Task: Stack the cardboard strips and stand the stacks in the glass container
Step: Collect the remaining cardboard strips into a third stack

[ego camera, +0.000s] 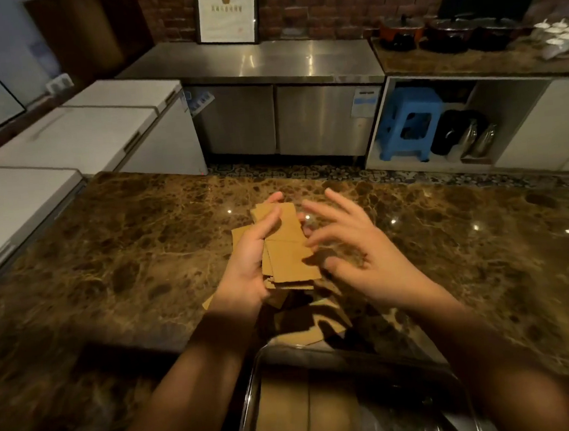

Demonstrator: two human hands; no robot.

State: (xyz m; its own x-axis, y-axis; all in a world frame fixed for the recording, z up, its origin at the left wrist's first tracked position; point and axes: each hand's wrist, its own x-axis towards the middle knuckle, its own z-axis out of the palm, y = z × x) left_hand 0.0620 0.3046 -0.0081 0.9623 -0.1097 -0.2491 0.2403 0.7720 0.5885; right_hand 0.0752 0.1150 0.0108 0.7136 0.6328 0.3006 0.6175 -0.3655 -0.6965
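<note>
Left hand (246, 270) grips my uneven strips (284, 249) above the counter (107, 251) for squaring, right hand (356, 260) spread empty beside them ready to tap edges, container (256, 382) near me holding some strips already.

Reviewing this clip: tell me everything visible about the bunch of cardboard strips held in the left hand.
The cardboard strips are flat, tan, roughly rectangular pieces of what looks like plain brown card, gathered into a loose, uneven bunch with edges fanned and misaligned rather than squared. The left hand grips them from the left side, thumb across the top, holding them above the marble counter. The right hand is open with spread fingers, its fingertips at or near the bunch's right edge; contact is unclear. The exact count cannot be told.
</note>
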